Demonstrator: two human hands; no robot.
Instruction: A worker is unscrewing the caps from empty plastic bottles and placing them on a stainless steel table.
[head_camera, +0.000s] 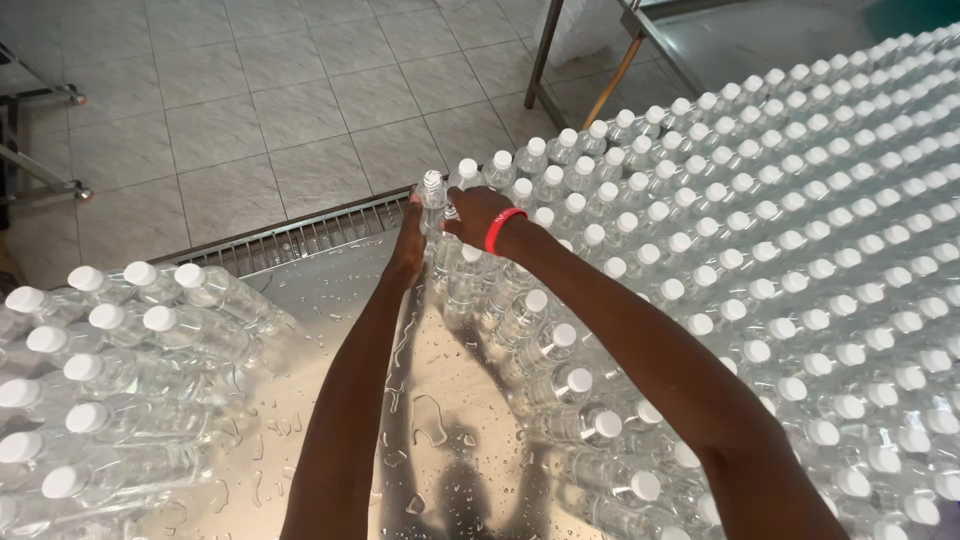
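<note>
Head view, looking down on a wet steel table (330, 300) w/ both arms stretched forward. Left hand (408, 245) and right hand (476, 214) meet at the near-left corner of a large block of upright capped water bottles (760, 260). Between the hands: one clear bottle (433, 200), upright, uncapped, its threaded neck showing above the fingers. Left hand wraps its left side, fingers curled close; right hand closes over its right side from above, fingers bent round it. Exact finger contact partly hidden by the hands themselves. Red wristband (503, 229) on right wrist. Bottle stands at the block's edge, touching neighbours w/ white caps. Left of the arms: second batch of capped bottles (110, 370), apart from the main block. Water drops across the bare table. Beyond the table: metal grate (300, 238), then tiled floor (250, 100).
</note>
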